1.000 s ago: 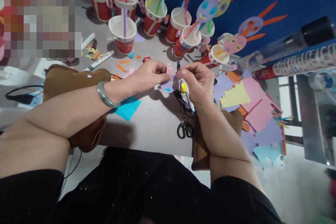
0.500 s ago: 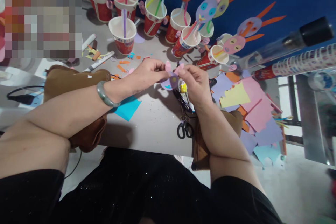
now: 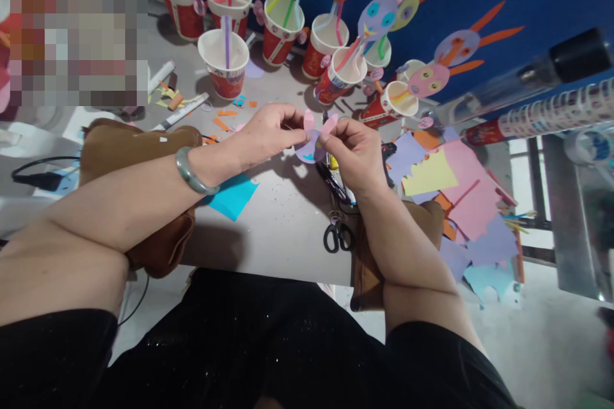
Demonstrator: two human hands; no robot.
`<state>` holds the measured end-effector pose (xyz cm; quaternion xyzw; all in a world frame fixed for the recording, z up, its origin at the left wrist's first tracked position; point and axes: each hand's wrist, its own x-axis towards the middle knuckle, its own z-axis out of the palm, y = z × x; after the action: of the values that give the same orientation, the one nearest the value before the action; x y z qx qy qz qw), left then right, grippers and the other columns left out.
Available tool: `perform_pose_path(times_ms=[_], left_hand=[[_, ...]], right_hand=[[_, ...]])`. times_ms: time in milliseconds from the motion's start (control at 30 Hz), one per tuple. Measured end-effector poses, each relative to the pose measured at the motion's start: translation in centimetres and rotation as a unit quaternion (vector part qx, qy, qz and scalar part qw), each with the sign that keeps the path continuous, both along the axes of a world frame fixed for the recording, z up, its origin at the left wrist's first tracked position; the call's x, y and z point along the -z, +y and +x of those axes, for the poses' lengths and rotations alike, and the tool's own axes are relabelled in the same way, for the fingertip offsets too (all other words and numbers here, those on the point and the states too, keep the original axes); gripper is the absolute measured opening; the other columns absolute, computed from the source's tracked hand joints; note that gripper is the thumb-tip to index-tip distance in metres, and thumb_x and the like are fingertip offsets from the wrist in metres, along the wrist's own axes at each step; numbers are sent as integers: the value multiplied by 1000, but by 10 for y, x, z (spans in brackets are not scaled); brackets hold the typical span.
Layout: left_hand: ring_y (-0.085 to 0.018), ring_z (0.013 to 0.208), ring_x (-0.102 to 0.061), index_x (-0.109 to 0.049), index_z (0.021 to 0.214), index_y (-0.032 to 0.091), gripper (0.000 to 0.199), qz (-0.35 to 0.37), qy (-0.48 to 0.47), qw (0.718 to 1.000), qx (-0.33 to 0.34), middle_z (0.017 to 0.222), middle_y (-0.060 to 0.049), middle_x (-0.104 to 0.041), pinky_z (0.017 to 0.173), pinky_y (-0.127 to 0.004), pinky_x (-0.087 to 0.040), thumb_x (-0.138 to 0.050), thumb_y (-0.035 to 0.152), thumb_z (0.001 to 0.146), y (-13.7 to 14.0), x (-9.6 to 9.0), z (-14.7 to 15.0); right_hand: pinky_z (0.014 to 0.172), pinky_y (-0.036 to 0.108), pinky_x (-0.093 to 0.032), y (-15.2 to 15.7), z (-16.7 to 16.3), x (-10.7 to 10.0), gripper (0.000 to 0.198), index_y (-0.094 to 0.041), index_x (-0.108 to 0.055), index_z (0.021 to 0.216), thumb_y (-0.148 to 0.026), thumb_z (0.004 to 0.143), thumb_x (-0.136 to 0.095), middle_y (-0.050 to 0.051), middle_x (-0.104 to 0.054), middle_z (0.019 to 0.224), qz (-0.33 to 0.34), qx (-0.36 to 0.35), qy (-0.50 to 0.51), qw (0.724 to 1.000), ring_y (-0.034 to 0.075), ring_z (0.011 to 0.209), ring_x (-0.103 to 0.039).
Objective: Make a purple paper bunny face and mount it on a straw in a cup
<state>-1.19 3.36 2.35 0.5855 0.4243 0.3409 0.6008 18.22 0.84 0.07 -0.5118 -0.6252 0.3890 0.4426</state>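
Observation:
Between my hands, above the table, is a purple paper face (image 3: 307,152) with two pink paper ears (image 3: 309,119) at its top and a blue mouth. My left hand (image 3: 273,131) pinches the face's left edge by the left ear. With thumb and fingers, my right hand (image 3: 357,147) presses the other side at the base of the right ear and covers part of the face. Black-handled scissors (image 3: 338,236) lie on the table below my right hand. A blue paper sheet (image 3: 234,197) rests under my left wrist.
Red paper cups (image 3: 224,80) with straws and paper faces stand along the back. Markers (image 3: 182,112) and orange scraps lie at left. Brown cushions (image 3: 139,147) sit under both forearms. Coloured paper sheets (image 3: 470,204) are piled at right, below a stack of cups (image 3: 537,115).
My right thumb and fingers have shifted slightly down and left, from the right ear to its base, covering more of the face. The right ear now shows more fully. My left hand barely moved.

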Motion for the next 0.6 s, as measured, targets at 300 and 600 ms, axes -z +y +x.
perform_pose_path(times_ms=[300,600], left_hand=[[-11,67,-50,-63,68,20,24,38,37,998,-21,67,2,-61,63,-26,-42,-72,26,89,0,0,-3],[-10,65,-48,-62,68,20,26,34,34,998,-28,66,3,-59,63,-26,-41,-73,23,91,-1,-3,-4]], right_hand=[[66,32,-48,1,2,4,38,-24,-63,75,-57,85,-79,-3,-65,71,14,4,-7,1000,13,65,-57],[68,33,-49,0,0,3,42,-25,-62,76,-64,84,-76,-2,-64,73,10,18,-22,1000,14,68,-56]])
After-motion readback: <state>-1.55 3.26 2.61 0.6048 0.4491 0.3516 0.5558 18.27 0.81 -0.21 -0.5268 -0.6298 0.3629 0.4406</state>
